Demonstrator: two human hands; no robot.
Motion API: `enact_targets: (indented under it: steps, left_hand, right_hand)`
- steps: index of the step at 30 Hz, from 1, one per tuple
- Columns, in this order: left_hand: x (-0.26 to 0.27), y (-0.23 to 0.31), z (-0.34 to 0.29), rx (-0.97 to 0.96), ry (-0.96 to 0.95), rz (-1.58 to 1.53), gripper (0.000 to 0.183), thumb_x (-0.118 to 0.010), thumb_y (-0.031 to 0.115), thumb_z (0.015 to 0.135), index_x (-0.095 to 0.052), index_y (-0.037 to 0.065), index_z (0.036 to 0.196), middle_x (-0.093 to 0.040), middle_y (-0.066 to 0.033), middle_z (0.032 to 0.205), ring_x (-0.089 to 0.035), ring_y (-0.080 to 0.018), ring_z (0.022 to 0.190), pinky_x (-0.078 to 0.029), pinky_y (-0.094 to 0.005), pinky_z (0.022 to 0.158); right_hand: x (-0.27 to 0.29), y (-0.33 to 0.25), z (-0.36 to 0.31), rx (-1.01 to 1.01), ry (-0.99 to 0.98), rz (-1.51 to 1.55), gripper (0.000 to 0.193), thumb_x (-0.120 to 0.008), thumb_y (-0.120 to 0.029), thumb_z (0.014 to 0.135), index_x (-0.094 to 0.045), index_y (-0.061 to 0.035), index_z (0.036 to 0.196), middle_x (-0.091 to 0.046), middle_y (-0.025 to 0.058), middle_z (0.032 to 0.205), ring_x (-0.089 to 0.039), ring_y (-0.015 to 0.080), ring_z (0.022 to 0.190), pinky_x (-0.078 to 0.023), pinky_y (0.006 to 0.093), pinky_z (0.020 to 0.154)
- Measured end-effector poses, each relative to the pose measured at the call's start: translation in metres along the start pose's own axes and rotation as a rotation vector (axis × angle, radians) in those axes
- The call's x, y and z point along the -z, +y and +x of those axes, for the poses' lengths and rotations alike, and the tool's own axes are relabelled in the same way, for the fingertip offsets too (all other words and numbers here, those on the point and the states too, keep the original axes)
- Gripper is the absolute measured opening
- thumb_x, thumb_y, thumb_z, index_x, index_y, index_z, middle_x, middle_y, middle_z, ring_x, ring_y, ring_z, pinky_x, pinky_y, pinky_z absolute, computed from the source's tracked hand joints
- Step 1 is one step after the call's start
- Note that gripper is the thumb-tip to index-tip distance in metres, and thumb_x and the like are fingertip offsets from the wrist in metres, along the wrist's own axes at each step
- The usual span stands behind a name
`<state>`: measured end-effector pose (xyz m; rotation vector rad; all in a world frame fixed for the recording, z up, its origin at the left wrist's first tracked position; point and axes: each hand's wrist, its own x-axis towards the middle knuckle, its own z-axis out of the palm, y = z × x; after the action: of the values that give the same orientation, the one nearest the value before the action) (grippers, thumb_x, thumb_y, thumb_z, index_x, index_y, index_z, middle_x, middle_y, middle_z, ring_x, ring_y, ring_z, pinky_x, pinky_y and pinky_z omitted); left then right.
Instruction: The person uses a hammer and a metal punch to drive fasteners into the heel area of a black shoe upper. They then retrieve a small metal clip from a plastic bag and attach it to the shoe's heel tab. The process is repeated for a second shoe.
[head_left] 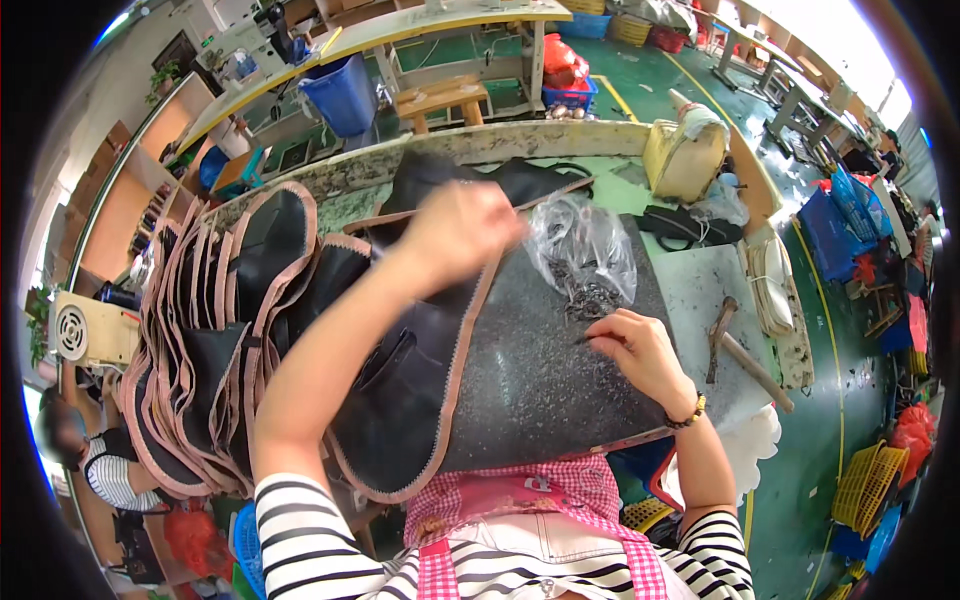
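My left hand (pixel 465 232) is raised over black leather-like pieces, blurred by motion. Its fingers are curled closed; what they hold, if anything, is hidden. Below that arm lies a large curved black panel (pixel 400 400) with a toothed pinkish-brown edge and a slot-like fitting on it. My right hand (pixel 640 355) is closed in a pinch on a small dark piece (pixel 582 341), too small to name. Just beyond it, a clear plastic bag (pixel 585 240) lies with its contents spilling out, a heap of small dark bits (pixel 592 300). Both rest on a dark, speckled board (pixel 530 390).
A stack of similar edged panels (pixel 200 370) stands at the left. On the right lie a hammer (pixel 748 355) and a bundle of pale strips (pixel 770 290). A yellowish container (pixel 685 160) sits at the back right. Another person (pixel 105 460) is at the far left.
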<state>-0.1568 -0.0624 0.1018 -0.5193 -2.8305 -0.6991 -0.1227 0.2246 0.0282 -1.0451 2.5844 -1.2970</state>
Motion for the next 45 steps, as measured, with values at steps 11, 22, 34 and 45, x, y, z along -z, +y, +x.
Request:
enact_targets:
  steps: [11,22,34,45]
  left_hand:
    - [-0.064,0.09,-0.181,0.585,-0.045,-1.153,0.02,-0.065,0.017,0.094,-0.071,-0.002,0.094,-0.071,-0.0064,0.078,-0.066,-0.0091,0.071,-0.053,-0.022,0.067]
    - [-0.08,0.095,-0.218,0.633,0.105,-1.376,0.024,-0.064,0.016,0.093,-0.07,-0.001,0.078,-0.06,-0.0007,0.061,-0.051,-0.0043,0.055,-0.038,-0.0195,0.051]
    - [-0.056,0.101,-0.226,0.25,0.204,-0.758,0.009,-0.074,0.005,0.082,-0.069,0.001,0.088,-0.069,-0.0079,0.081,-0.067,-0.0143,0.074,-0.052,-0.0275,0.066]
    - [-0.067,0.103,-0.236,0.321,0.279,-1.241,0.006,-0.071,-0.003,0.083,-0.068,-0.002,0.088,-0.071,-0.0133,0.083,-0.069,-0.0184,0.075,-0.056,-0.0289,0.067]
  right_hand:
    - [-0.048,-0.068,-0.022,-0.427,-0.206,0.639,0.015,-0.074,-0.005,0.082,-0.068,0.0043,0.092,-0.071,0.006,0.078,-0.065,0.0067,0.073,-0.053,0.0234,0.064]
    - [-0.062,-0.081,-0.05,0.409,-0.019,0.025,0.026,-0.074,-0.013,0.079,-0.066,-0.0016,0.101,-0.068,0.0113,0.088,-0.069,0.0278,0.072,-0.055,0.0335,0.06]
    - [-0.054,-0.087,-0.045,0.057,-0.233,0.221,0.011,-0.071,-0.005,0.081,-0.071,0.0001,0.09,-0.07,0.0107,0.08,-0.069,0.0229,0.068,-0.054,0.0294,0.061]
    - [-0.062,-0.086,-0.056,0.518,-0.088,0.024,0.017,-0.069,-0.004,0.071,-0.066,-0.0021,0.088,-0.065,0.0088,0.087,-0.068,0.0211,0.075,-0.056,0.0311,0.063]
